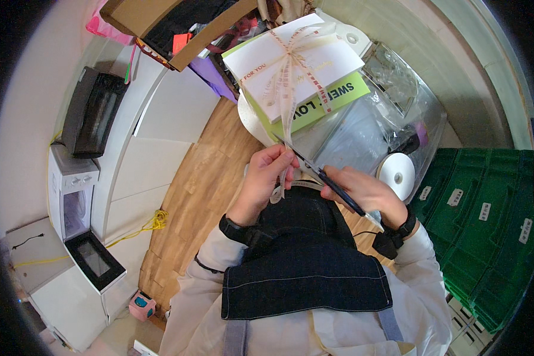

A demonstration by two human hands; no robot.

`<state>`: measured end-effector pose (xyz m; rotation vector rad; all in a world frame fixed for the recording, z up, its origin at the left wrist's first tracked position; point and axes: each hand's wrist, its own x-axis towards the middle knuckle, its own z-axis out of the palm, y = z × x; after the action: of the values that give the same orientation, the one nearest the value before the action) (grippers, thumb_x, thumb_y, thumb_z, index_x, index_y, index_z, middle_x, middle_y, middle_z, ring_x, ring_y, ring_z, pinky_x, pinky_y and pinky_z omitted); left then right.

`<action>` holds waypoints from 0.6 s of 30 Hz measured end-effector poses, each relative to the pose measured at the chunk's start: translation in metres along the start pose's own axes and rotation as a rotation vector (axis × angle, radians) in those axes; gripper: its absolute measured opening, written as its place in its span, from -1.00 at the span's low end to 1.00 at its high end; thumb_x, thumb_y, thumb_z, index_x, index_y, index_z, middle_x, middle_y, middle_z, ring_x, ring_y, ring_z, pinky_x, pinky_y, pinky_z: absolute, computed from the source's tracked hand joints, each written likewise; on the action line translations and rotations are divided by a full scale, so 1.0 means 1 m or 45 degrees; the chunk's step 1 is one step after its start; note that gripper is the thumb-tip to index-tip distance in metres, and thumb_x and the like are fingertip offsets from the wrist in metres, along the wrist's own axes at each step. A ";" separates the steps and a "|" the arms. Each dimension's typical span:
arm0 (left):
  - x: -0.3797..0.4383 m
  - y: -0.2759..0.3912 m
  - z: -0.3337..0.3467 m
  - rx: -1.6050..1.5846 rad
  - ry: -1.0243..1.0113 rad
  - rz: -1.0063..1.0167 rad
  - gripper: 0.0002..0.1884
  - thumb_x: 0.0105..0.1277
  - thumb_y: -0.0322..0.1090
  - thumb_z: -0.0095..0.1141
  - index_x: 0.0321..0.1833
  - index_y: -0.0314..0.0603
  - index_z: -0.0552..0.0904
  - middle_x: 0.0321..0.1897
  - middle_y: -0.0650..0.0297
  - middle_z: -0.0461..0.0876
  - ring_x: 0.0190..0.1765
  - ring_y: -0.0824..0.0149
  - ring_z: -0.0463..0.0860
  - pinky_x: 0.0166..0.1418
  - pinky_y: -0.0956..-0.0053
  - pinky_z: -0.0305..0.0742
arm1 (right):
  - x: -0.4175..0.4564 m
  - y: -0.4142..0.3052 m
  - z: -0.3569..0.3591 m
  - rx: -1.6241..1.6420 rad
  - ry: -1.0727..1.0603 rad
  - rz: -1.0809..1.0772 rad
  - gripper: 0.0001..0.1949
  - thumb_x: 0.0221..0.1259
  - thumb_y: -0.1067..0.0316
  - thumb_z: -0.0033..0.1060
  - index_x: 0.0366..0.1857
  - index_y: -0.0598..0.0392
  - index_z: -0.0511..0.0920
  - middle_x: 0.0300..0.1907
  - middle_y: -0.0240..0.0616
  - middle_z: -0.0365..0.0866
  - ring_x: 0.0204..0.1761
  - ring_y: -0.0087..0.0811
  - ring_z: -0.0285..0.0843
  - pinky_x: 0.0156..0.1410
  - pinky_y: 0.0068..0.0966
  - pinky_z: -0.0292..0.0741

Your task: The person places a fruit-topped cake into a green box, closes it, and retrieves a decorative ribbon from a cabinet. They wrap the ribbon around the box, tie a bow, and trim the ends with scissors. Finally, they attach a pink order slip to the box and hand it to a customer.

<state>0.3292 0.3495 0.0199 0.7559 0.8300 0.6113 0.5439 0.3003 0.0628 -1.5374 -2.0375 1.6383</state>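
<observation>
A white gift box (253, 75) rests on a lime-green box (360, 89) that bears printed lettering. Pale printed ribbon (287, 89) crosses the white box and is tied in a bow on top. One ribbon tail hangs over the near edge, pinched between the thumb and fingers of my left hand (267, 167). My right hand (360, 187) grips what look like scissors (338, 189) with a dark handle. Their metal blades reach up to the left, at the ribbon just above my left fingertips. Whether the blades touch the ribbon is hard to tell.
A white ribbon spool (396, 177) and clear plastic packaging (391, 89) lie at the right of the work surface. Stacked green crates (480, 213) stand at far right. An open cardboard box (196, 40) sits at upper left. Yellow cable (158, 221) hangs by the white cabinets (147, 169).
</observation>
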 end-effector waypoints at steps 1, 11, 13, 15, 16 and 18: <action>0.001 -0.002 0.000 -0.010 0.004 0.004 -0.75 0.43 -0.24 0.00 -0.35 -0.25 0.54 -0.64 0.37 0.47 -0.60 0.52 0.44 -0.51 0.66 0.33 | 0.000 -0.001 0.000 -0.021 0.007 0.017 -0.51 0.33 -0.13 -0.02 -0.31 0.23 0.39 -0.52 0.15 0.50 -0.38 0.16 0.53 -0.32 -0.11 0.40; 0.002 0.006 0.005 0.015 -0.107 -0.015 -0.76 0.44 -0.27 -0.03 -0.37 -0.26 0.54 -0.65 0.34 0.46 -0.61 0.50 0.42 -0.53 0.64 0.33 | -0.002 0.008 -0.004 0.057 -0.035 -0.019 -0.48 0.32 -0.16 -0.02 -0.22 0.24 0.38 -0.37 0.17 0.54 -0.27 0.11 0.56 -0.24 -0.18 0.43; 0.002 0.007 0.008 0.052 -0.052 0.006 -0.75 0.42 -0.26 -0.02 -0.38 -0.26 0.53 -0.67 0.35 0.44 -0.63 0.50 0.40 -0.55 0.64 0.30 | -0.001 0.001 -0.014 0.058 -0.077 -0.040 -0.46 0.32 -0.19 -0.05 -0.19 0.25 0.37 -0.35 0.16 0.54 -0.27 0.07 0.56 -0.23 -0.19 0.42; 0.003 0.008 0.008 0.073 -0.034 0.013 -0.75 0.41 -0.25 -0.01 -0.38 -0.26 0.53 -0.68 0.35 0.44 -0.64 0.51 0.39 -0.57 0.65 0.28 | 0.002 0.000 -0.019 0.001 -0.121 -0.013 -0.44 0.32 -0.21 -0.07 -0.17 0.25 0.36 -0.34 0.15 0.54 -0.28 0.05 0.56 -0.24 -0.21 0.42; 0.004 0.008 0.005 0.076 -0.043 0.009 -0.75 0.41 -0.25 -0.01 -0.38 -0.26 0.53 -0.68 0.36 0.43 -0.64 0.51 0.39 -0.57 0.65 0.28 | 0.004 0.000 -0.021 -0.057 -0.144 0.025 -0.43 0.32 -0.22 -0.07 -0.16 0.25 0.37 -0.34 0.15 0.55 -0.29 0.04 0.56 -0.25 -0.22 0.42; 0.004 0.007 0.003 0.062 -0.052 0.002 -0.76 0.41 -0.26 0.00 -0.38 -0.27 0.53 -0.68 0.36 0.43 -0.64 0.52 0.39 -0.57 0.65 0.28 | 0.006 0.000 -0.023 -0.111 -0.149 0.052 -0.42 0.31 -0.24 -0.09 -0.17 0.24 0.38 -0.37 0.14 0.54 -0.32 0.03 0.56 -0.27 -0.23 0.41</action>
<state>0.3327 0.3557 0.0256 0.8110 0.8095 0.5773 0.5553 0.3195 0.0694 -1.5552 -2.1781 1.7141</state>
